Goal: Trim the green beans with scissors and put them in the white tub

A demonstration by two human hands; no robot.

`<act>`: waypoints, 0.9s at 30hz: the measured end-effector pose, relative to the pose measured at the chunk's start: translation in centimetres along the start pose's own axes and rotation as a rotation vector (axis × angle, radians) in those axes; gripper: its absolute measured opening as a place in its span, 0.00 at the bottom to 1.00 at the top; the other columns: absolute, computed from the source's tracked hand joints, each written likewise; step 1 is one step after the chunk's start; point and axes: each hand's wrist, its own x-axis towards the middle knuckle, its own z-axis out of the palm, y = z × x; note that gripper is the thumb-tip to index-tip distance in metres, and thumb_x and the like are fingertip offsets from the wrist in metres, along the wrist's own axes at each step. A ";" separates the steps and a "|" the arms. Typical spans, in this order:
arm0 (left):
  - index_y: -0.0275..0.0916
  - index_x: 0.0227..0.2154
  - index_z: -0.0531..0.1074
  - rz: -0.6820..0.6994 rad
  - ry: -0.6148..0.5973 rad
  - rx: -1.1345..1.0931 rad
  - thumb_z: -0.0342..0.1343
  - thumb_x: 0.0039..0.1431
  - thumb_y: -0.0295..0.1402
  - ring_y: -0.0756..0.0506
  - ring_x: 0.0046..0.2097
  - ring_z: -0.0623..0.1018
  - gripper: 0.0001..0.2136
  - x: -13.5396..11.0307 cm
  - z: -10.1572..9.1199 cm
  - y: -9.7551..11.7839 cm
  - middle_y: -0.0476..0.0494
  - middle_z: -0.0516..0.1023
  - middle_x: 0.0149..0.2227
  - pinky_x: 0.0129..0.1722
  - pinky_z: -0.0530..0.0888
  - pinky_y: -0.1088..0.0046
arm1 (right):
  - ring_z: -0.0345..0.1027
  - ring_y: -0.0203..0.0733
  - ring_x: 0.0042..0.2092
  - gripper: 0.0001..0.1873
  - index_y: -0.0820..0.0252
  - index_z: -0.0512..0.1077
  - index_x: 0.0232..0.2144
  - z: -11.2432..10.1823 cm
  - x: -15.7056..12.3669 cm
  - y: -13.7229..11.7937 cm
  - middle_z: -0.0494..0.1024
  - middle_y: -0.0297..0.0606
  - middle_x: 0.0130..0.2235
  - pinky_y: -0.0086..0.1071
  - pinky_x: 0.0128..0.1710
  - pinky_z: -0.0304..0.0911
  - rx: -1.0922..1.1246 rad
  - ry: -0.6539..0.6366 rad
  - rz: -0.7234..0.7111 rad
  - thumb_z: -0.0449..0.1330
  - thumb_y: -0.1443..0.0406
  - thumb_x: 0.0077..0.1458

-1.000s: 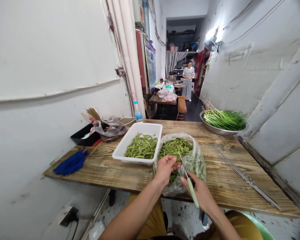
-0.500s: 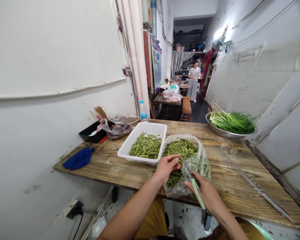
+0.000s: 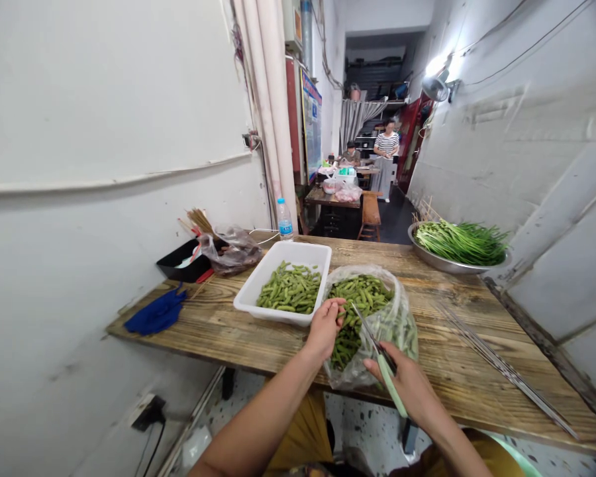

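Note:
My right hand (image 3: 411, 383) is closed around the pale green handles of a pair of scissors (image 3: 388, 384), whose blades point up and to the left over an open clear plastic bag (image 3: 402, 318). Green edamame pods (image 3: 362, 291) fill the bag. My left hand (image 3: 326, 328) hovers at the bag's left side with thumb and fingers pinched together; what sits between the fingertips is too small to make out. Left of the bag stands a white plastic tub (image 3: 248, 301), its bottom covered with more edamame pods (image 3: 289, 288).
Metal skewers (image 3: 511, 374) lie on the right of the wooden table (image 3: 447, 358). Behind them is a metal basin (image 3: 464, 267) of green stalks. A blue cloth (image 3: 156, 313), black tray (image 3: 181, 268) and water bottle (image 3: 285, 222) are leftward. Two people are in the background.
My left hand has moved a little left, away from the scissor tips and toward the tub. My right hand keeps the scissors almost in the same place.

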 end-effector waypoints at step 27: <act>0.32 0.29 0.72 -0.061 -0.241 0.217 0.62 0.42 0.35 0.52 0.22 0.73 0.12 -1.9 0.4 1.5 0.48 0.75 0.22 0.24 0.70 0.77 | 0.72 0.47 0.36 0.23 0.62 0.72 0.43 -0.4 0.2 0.1 0.79 0.41 0.36 0.33 0.36 0.64 0.069 0.023 -0.061 0.56 0.54 0.49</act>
